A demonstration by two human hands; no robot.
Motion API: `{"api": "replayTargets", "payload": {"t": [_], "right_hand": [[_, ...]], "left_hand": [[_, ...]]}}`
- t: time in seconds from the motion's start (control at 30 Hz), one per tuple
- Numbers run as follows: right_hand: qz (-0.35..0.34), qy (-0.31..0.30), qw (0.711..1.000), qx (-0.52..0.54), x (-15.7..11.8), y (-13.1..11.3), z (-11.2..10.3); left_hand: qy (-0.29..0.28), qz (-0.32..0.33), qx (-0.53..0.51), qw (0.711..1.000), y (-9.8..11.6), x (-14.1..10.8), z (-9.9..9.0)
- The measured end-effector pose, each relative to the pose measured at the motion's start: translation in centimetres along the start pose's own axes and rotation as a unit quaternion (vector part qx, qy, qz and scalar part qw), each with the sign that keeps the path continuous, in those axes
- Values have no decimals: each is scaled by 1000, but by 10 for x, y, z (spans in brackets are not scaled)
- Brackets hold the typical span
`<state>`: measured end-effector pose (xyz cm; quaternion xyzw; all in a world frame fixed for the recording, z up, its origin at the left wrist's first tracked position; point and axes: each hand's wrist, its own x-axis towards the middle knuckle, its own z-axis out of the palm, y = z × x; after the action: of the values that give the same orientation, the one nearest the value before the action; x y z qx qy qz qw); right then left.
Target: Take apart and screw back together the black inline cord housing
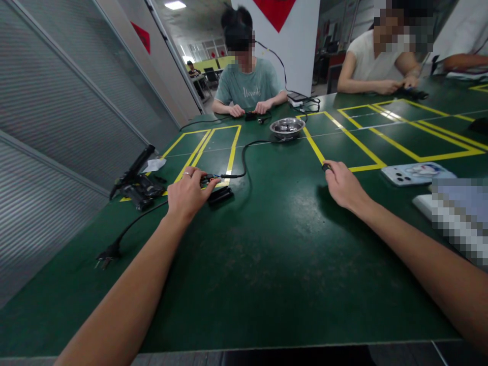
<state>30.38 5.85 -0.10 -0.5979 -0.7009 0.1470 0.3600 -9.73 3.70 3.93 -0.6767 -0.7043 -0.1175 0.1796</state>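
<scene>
My left hand (190, 192) is closed on a small opened black device (209, 179) with coloured parts inside. A black cable (246, 161) runs from its right side toward the metal bowl, and another leads left to a two-pin plug (109, 254). Just below the device lies a black casing piece (221, 196) on the green table. Farther right, my right hand (339, 180) is held above the table, its thumb and fingers pinching a small dark object (326, 166) whose details are hard to make out.
Black tools or parts (141, 189) lie at the left beside white paper (154, 164). A metal bowl (287, 128) stands mid-table. At the right are a phone (417, 173) and a white object (453, 218). Two people (247, 84) (375, 63) sit across the green table (247, 284).
</scene>
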Motion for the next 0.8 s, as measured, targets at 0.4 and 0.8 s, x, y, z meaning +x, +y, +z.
{"api": "replayTargets", "payload": {"t": [0.4,0.8], "right_hand": [[-253,-82,923,-279,-30,-71,30],[-381,-158,898,-154,-5,-192,173]], "left_hand": [[9,-16,19,1000,10,0,-1],[22,22,18,999,4,-1,12]]}}
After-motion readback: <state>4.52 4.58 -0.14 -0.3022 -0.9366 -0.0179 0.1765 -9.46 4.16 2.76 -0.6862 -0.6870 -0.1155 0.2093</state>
